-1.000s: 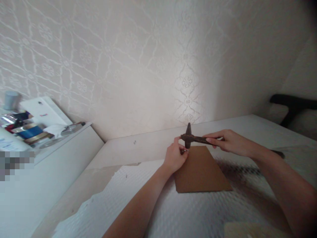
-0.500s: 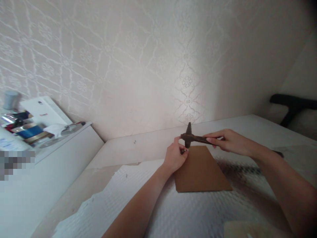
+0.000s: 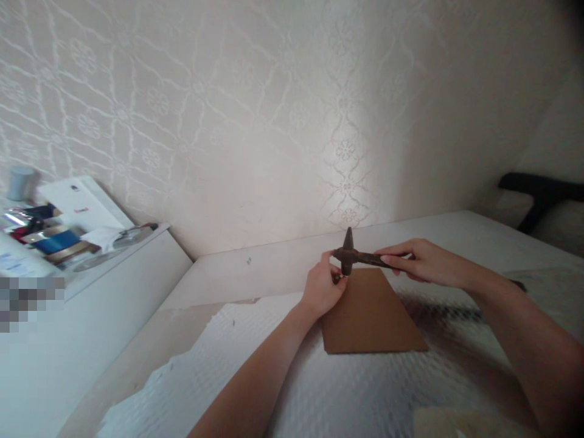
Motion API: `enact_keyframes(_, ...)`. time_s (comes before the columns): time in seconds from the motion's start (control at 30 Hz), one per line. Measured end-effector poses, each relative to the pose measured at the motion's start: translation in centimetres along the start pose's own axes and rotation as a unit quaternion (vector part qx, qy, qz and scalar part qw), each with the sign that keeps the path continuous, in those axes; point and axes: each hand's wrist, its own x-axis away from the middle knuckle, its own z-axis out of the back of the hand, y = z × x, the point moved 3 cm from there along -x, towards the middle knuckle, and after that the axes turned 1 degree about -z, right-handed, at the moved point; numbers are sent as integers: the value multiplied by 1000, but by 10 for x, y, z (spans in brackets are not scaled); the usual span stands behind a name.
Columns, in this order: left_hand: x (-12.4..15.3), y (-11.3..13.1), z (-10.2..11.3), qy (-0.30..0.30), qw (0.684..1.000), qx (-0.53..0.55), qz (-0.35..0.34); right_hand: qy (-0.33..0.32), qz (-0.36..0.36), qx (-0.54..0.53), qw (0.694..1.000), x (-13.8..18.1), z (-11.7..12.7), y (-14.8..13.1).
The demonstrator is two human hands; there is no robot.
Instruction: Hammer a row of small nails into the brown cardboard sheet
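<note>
A dark brown hammer (image 3: 348, 254) lies level across the middle, its handle pinched in the fingers of my right hand (image 3: 422, 260). The head's lower face is right at the fingertips of my left hand (image 3: 323, 289), which rests at the far left edge of a brown cardboard sheet (image 3: 371, 316). My left thumb and finger are closed together on something small, a pale speck under the hammer head, too small to name. The sheet lies flat on white bubble wrap (image 3: 255, 347).
At left a white cabinet top carries a white box (image 3: 79, 204), a grey cup (image 3: 21, 182) and several rolls of tape or ribbon. A patterned wall (image 3: 219, 121) rises behind the table. A black chair armrest (image 3: 541, 182) stands at the right.
The hammer head has dropped very slightly toward my left fingertips. My left hand and the cardboard stay in place.
</note>
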Motion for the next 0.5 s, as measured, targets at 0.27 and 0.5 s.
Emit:
enact_keyframes(0.27, 0, -2, -2, 0, 1000, 3, -11, 0, -6, -3, 1000, -1, 0, 2)
enact_keyframes(0.5, 0, -2, -2, -4, 1000, 7, -5, -4, -5, -8, 1000, 0, 0, 0)
